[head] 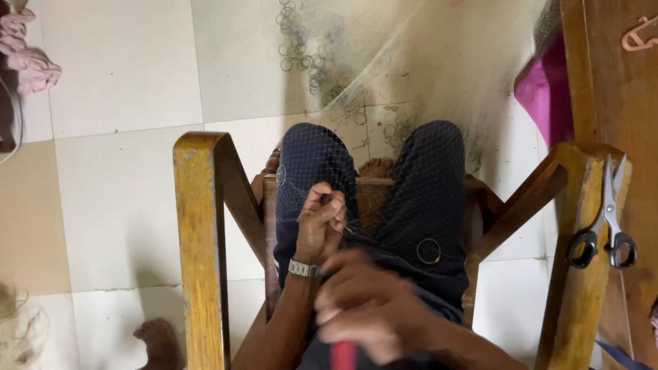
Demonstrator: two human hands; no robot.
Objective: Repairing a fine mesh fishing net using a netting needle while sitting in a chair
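Note:
I sit in a wooden chair, a fine fishing net (425, 75) draped over my dark-trousered knees and running out across the tiled floor. My left hand (319, 223), with a metal watch on its wrist, pinches the mesh over my left thigh, fingers closed on the strands. My right hand (370, 308) is close to the camera and blurred; it is closed around a red tool (344, 355) whose tip is hidden. A small metal ring (429, 251) of the net rests on my right thigh. Several more rings (301, 48) lie on the floor.
The chair's wooden armrests (200, 233) flank my legs. Black-handled scissors (606, 226) lie on the right armrest. A magenta cloth (545, 92) and a wooden board stand at the right. Pink cloth (27, 58) lies at the far left. Another person's bare foot (159, 339) shows at lower left.

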